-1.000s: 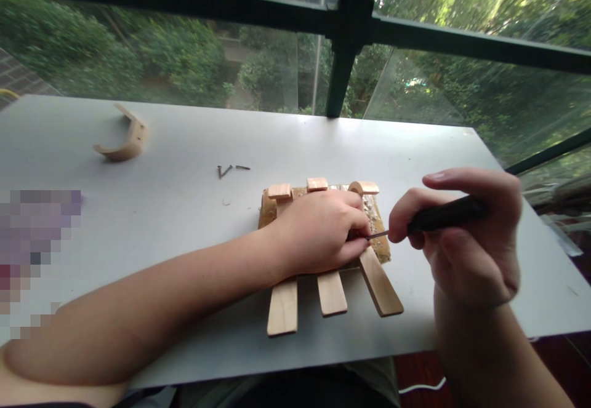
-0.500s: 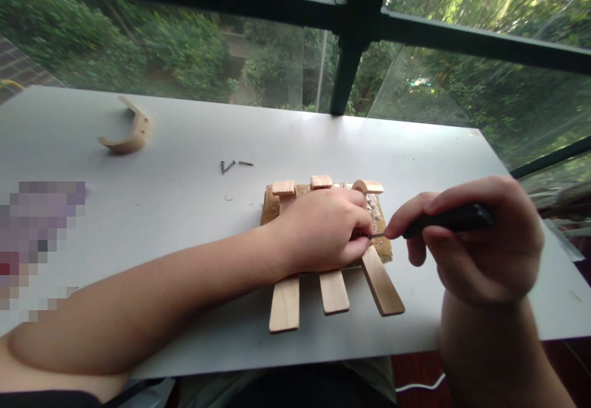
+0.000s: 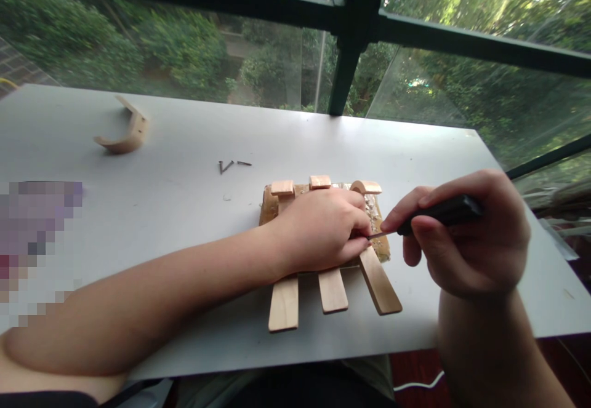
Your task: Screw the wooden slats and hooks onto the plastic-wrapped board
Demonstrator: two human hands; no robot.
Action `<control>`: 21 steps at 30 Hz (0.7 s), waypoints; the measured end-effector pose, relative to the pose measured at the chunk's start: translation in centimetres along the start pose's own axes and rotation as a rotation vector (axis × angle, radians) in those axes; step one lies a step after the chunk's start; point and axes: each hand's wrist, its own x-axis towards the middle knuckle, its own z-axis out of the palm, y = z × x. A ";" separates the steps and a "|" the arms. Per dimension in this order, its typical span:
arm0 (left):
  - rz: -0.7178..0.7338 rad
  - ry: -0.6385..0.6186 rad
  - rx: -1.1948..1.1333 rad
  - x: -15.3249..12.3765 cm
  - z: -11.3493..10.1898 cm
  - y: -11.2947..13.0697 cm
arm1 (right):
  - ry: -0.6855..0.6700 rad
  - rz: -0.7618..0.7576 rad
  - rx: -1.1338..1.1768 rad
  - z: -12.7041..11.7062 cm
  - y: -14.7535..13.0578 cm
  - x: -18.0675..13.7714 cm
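My right hand (image 3: 475,236) is wrapped round the black handle of a screwdriver (image 3: 438,214). Its thin shaft points left, the tip reaching the fingertips of my left hand (image 3: 325,226). That hand lies across three wooden hooks with curled ends and is closed in a pinch at the right one; what it pinches is hidden. The left hook (image 3: 284,306), the middle hook (image 3: 333,291) and the right hook (image 3: 381,285) rest side by side on a tape-wrapped brown block (image 3: 383,249). Their flat ends jut toward me, and the right one slants.
Three loose screws (image 3: 225,166) lie on the white table (image 3: 184,199) beyond my left forearm. Another curved wooden hook (image 3: 127,137) sits at the back left. A dark window frame (image 3: 344,69) runs along the far edge. A blurred-out purple item (image 3: 41,217) is at the left.
My right hand and the screwdriver have shifted slightly left, and the handle is turned a little. My left hand keeps its place on the hooks. The whole view has drifted slightly.
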 end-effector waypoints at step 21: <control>-0.054 -0.022 -0.028 0.0 -0.2 0.0 | 0.141 0.059 -0.083 0.1 -0.1 -0.1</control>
